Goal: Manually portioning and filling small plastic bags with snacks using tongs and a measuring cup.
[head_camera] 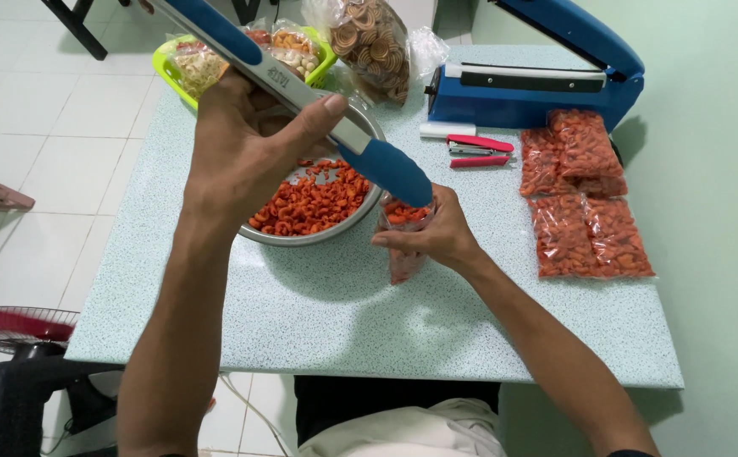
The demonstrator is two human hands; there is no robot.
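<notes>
My left hand (246, 144) grips long metal tongs (301, 85) with blue tips, raised over a steel bowl (318, 235) of orange-red curled snacks (314, 196). One blue tong tip (390, 172) reaches down to the mouth of a small clear plastic bag (403, 254) partly filled with the same snacks. My right hand (436, 233) holds that bag upright on the speckled table (369, 313), just right of the bowl.
Several filled snack bags (585, 195) lie at the right. A blue heat sealer (538, 80) stands at the back, a red stapler (479, 151) in front of it. A green basket (170, 72) with snack packs and a big bag of ring snacks (373, 42) sit behind.
</notes>
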